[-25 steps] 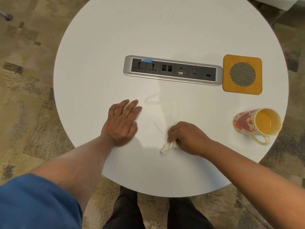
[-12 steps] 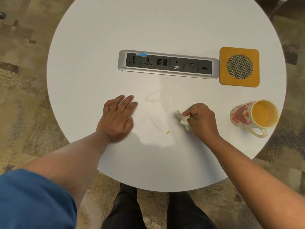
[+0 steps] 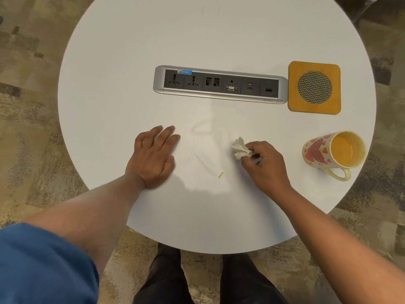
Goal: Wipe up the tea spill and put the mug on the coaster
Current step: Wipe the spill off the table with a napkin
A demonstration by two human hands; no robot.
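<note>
Table (round, white) carries the socket strip at centre, coaster at 2 o'clock, mug on its side at 3. Left hand lies flat; right hand pinches a crumpled tissue. A small, possibly tea, fleck sits at 6.

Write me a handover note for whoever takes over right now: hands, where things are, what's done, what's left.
Left hand: flat on the table, holding nothing.
Right hand: pinching a crumpled tissue just above or on the tabletop, between the left hand and the mug.
Mug: lying on its side near the right edge, mouth toward the camera, not on the coaster, which sits bare behind it.
Done: most of the spill looks wiped; faint streaks show.
Left: a small yellowish tea spot near the front, then stand the mug on the coaster.
</note>
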